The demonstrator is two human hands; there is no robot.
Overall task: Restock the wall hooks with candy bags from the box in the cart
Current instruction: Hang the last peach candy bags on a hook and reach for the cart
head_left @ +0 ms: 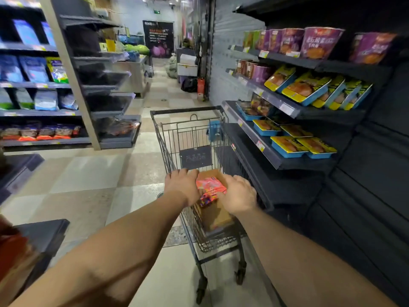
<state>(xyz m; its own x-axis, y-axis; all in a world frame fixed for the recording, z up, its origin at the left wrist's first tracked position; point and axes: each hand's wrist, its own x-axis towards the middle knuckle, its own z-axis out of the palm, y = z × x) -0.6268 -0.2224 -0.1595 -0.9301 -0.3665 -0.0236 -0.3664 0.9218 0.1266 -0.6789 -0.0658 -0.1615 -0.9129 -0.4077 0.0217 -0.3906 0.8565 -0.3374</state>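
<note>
Both hands — left hand, right hand — grip a stack of pink-red candy bags over a brown cardboard box in a black wire shopping cart.

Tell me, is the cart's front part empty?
Yes, the cart shows only bare wire ahead of the box, where both hands hold candy bags.

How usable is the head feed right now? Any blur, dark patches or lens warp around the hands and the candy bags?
Head view: the candy bags and both hands, left and right, are fairly sharp; the lower-left corner is motion-blurred; the right-hand shelving sinks into shadow; wide-angle warp bends the shelves at the edges.
</note>
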